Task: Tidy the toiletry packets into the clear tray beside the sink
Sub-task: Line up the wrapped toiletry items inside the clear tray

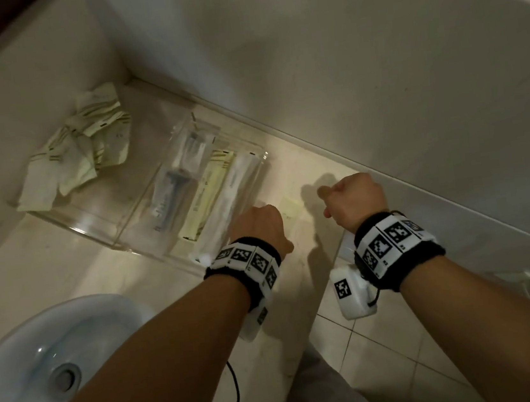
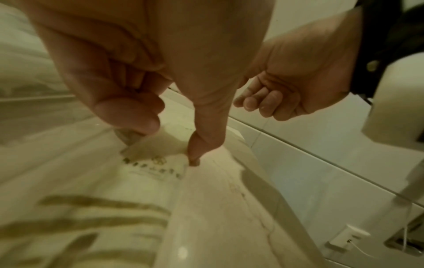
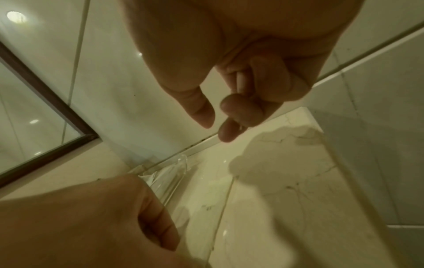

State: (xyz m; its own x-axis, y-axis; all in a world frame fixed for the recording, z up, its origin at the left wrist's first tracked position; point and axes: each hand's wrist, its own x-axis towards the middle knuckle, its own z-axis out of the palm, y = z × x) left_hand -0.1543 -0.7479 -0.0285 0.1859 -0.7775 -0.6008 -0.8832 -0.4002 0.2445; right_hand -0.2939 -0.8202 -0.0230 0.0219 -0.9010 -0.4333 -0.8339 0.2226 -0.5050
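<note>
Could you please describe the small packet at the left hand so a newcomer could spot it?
Beside the white ceramic sink, a clear plastic tray sits on the pale stone counter. Just past its right end lies a small pale yellow-green packet, pinched by the left hand. It lies singly outside the tray, unlike the crumpled packet pile in the far corner.

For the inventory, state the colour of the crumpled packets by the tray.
Pale green crumpled paper packets, olive stripes; head view.

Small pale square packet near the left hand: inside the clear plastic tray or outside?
Outside. The small pale square packet lies on the stone counter beside the clear plastic tray, with the left hand's thumb touching its edge.
</note>
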